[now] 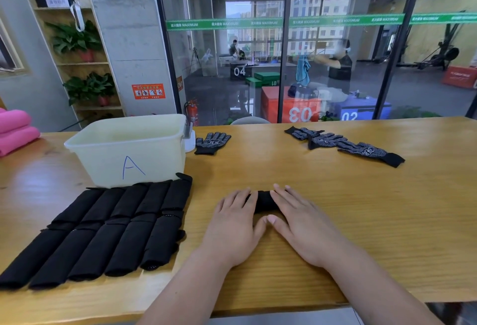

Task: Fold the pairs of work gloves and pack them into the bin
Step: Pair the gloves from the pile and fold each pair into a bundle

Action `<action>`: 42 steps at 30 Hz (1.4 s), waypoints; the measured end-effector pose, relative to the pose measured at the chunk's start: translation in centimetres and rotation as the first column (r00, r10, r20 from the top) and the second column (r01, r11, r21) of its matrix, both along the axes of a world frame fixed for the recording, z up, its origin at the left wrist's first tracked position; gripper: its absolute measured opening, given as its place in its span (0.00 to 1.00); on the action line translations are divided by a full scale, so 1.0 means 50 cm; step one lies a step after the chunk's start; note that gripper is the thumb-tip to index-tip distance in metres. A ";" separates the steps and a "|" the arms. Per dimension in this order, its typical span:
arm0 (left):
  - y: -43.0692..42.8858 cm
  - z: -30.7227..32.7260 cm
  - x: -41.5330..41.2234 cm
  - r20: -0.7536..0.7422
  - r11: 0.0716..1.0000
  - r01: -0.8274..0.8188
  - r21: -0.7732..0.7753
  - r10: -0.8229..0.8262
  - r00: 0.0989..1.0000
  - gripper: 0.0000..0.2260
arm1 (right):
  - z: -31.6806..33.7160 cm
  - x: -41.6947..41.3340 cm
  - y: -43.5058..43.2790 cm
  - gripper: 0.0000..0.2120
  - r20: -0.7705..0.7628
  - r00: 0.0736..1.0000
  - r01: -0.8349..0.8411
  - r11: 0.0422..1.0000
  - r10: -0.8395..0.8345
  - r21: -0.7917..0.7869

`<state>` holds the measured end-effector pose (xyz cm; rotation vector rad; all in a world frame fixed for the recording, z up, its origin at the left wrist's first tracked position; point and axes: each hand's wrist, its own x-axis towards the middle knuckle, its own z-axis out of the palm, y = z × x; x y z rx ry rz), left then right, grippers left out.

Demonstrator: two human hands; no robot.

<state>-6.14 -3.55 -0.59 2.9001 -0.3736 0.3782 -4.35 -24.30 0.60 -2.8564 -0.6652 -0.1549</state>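
Note:
A folded black glove pair (264, 200) lies on the wooden table (335, 208) in front of me. My left hand (235, 226) and my right hand (302, 224) lie flat over its two ends with straight fingers, the thumbs meeting at its near edge. A white bin (129, 149) marked "A" stands at the left. In front of the bin, several folded black pairs (103, 229) lie in two rows. One loose dotted glove (211, 142) lies right of the bin. More loose dotted gloves (343, 145) lie at the far right.
Pink folded towels (15, 131) sit at the table's far left edge. A small white object (189, 138) stands against the bin's right side. A glass wall (309, 40) rises behind the table, with people beyond it.

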 end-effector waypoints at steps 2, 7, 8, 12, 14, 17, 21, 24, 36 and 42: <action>0.000 -0.002 0.004 -0.040 1.000 0.016 0.013 -0.015 0.999 0.33 | -0.002 0.002 0.002 0.35 -0.062 0.998 0.007 0.999 -0.009 -0.031; 0.000 0.005 0.000 0.027 0.998 0.061 0.033 -0.062 0.998 0.34 | 0.001 0.005 0.004 0.32 -0.072 0.997 0.030 0.999 -0.032 -0.025; -0.002 0.006 -0.003 0.030 0.996 0.083 0.021 -0.083 0.996 0.32 | 0.000 0.004 0.004 0.32 -0.058 0.998 0.035 0.999 -0.035 -0.015; -0.007 0.007 -0.007 -0.024 0.993 0.117 -0.018 -0.118 0.993 0.30 | -0.001 0.000 0.003 0.29 0.018 0.999 0.035 0.999 -0.035 0.022; -0.005 0.004 -0.001 -0.046 0.992 0.122 -0.007 -0.122 0.991 0.31 | -0.004 0.002 0.003 0.27 0.063 0.998 0.027 0.998 -0.031 0.062; -0.004 0.000 0.004 -0.026 0.993 0.114 -0.027 -0.115 0.993 0.30 | -0.010 0.006 -0.001 0.24 0.127 0.991 0.018 0.987 -0.039 0.159; 0.003 -0.002 0.004 0.039 0.989 0.031 -0.145 -0.025 0.999 0.27 | -0.008 0.009 -0.013 0.14 0.213 0.976 -0.023 0.941 -0.052 0.337; 0.009 -0.002 0.005 0.000 0.974 0.013 -0.227 -0.013 1.000 0.27 | -0.003 0.005 -0.019 0.05 0.208 0.978 -0.085 0.903 -0.005 0.422; 0.016 -0.013 0.022 -0.058 0.975 0.028 -0.219 -0.041 0.997 0.26 | -0.006 0.019 -0.001 0.29 -0.065 0.997 -0.045 0.997 0.048 0.056; 0.015 0.012 0.001 0.068 0.977 0.032 -0.212 -0.018 0.998 0.24 | 0.000 0.009 -0.001 0.29 -0.049 0.993 -0.100 0.992 0.104 0.080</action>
